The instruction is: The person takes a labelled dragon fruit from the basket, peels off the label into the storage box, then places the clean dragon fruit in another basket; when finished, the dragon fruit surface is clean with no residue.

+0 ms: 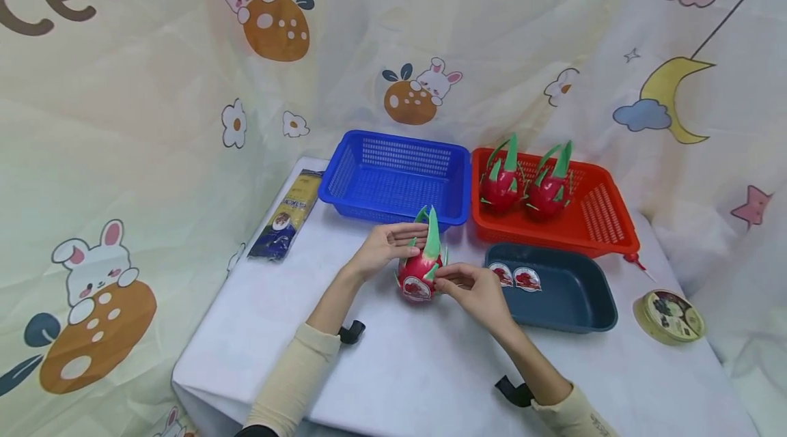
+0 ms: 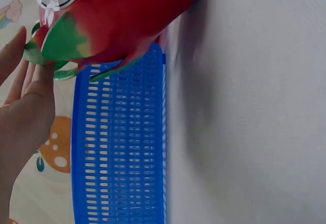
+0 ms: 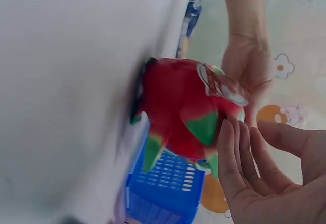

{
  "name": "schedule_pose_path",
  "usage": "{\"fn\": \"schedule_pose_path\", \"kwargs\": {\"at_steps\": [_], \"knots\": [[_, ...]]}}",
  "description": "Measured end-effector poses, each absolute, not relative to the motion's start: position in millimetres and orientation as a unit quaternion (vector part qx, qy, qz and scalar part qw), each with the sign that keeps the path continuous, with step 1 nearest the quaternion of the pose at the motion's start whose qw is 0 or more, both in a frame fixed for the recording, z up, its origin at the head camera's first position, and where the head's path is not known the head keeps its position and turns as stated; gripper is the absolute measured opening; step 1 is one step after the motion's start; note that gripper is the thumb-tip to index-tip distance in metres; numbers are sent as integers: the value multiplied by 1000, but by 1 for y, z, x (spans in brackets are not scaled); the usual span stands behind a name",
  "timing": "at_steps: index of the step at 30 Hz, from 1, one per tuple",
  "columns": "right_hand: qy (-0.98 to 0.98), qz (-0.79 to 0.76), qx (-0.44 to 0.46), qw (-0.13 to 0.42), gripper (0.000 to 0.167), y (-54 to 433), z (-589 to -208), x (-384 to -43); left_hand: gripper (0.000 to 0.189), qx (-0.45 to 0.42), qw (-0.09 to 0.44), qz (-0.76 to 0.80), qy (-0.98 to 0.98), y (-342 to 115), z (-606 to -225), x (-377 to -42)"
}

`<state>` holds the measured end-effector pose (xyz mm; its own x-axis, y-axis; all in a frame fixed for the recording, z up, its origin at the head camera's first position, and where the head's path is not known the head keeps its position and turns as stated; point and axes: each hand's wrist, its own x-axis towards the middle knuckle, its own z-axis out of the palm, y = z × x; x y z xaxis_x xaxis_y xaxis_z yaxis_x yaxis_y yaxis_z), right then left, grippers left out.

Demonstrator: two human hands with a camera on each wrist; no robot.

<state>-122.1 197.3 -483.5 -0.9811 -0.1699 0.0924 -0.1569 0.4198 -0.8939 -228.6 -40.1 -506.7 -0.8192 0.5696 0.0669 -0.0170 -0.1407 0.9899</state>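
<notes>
A red toy dragon fruit (image 1: pixel 419 272) with green leaf tips stands upright on the white table, in front of the blue basket. An oval label sticker (image 1: pixel 416 289) is on its front. My left hand (image 1: pixel 393 246) holds the fruit near its top; in the left wrist view its thumb and fingers pinch a green leaf (image 2: pixel 63 38). On the other side, my right hand (image 1: pixel 470 290) touches the fruit beside the sticker. The right wrist view shows that hand's fingers (image 3: pixel 232 158) nearly straight against the red skin, the thumb held apart.
A blue basket (image 1: pixel 393 208) stands behind the fruit. To its right, a red basket (image 1: pixel 553 235) holds two more dragon fruits (image 1: pixel 547 192). A dark tray (image 1: pixel 565 321) holds label stickers (image 1: pixel 527 279). A round tin (image 1: pixel 670 316) is at the right, a flat packet (image 1: pixel 287 215) at the left.
</notes>
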Motion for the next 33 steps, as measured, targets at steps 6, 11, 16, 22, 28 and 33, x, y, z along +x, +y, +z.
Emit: {"fn": "schedule_pose_path", "kwargs": {"at_steps": [6, 11, 16, 22, 28, 33], "knots": [[842, -536, -70, 7, 22, 198, -492, -119, 47, 192, 171, 728, 636, -40, -509, -225], [828, -557, -66, 1, 24, 199, -496, -119, 45, 176, 140, 731, 644, -37, -513, -222], [829, -555, -71, -8, 26, 199, -498, -118, 44, 150, 116, 731, 656, -29, -517, -220], [846, -529, -67, -2, 21, 197, -497, -121, 38, 157, 117, 728, 657, -23, -515, -220], [854, -512, -89, -24, 17, 190, -499, -121, 36, 154, 119, 732, 653, -23, -516, -221], [866, -491, -78, -57, 14, 186, -499, -121, 37, 147, 114, 728, 660, -24, -519, -222]]}}
